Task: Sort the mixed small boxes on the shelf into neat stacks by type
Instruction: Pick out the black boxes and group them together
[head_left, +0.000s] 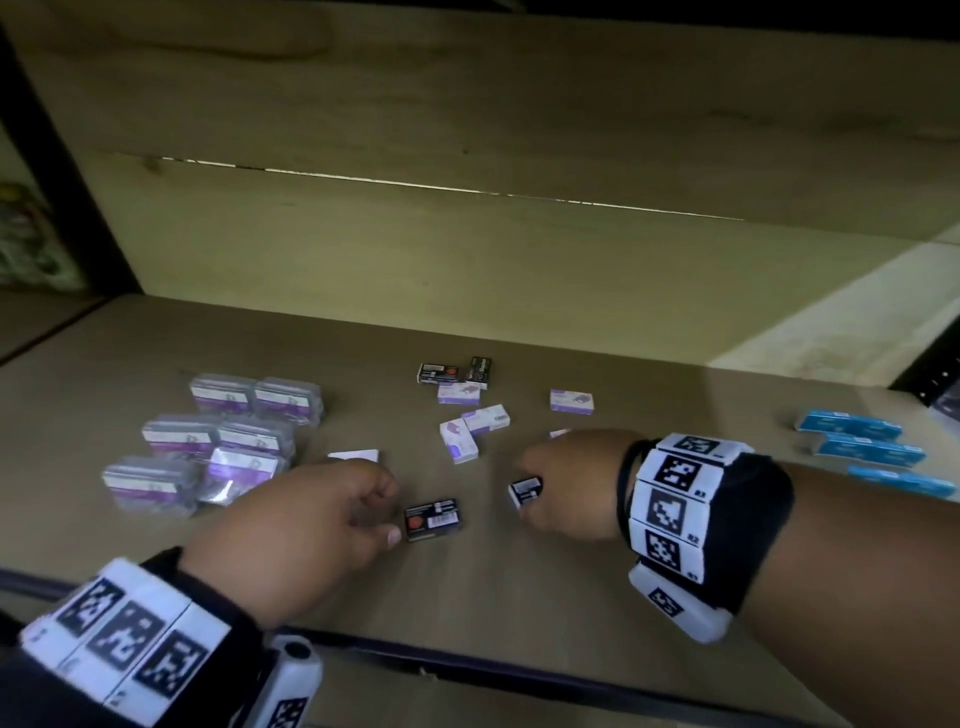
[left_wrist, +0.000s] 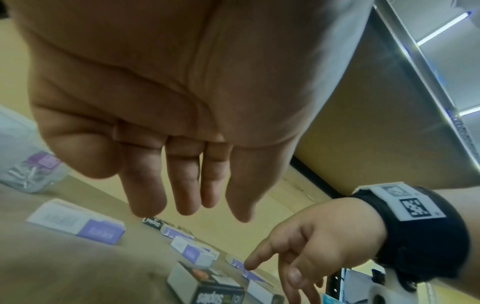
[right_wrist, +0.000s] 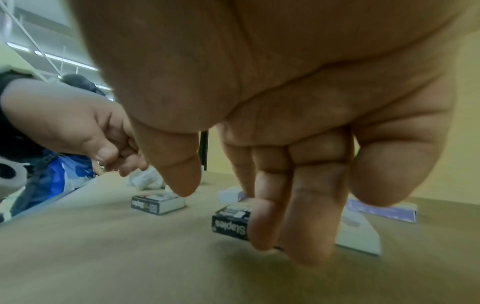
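Note:
A black staples box lies flat on the wooden shelf, just right of my left hand. That hand hovers over it with its fingers hanging loose and nothing in them. My right hand has its fingertips against the end of a second black staples box, thumb held apart from it. Two more black boxes lie at the back. Several purple-and-white boxes are scattered between them.
Clear plastic tubs with purple labels are grouped on the left. Blue boxes lie in a row at the right. A white box peeks out behind my left hand. The shelf's dark front edge runs close below my wrists.

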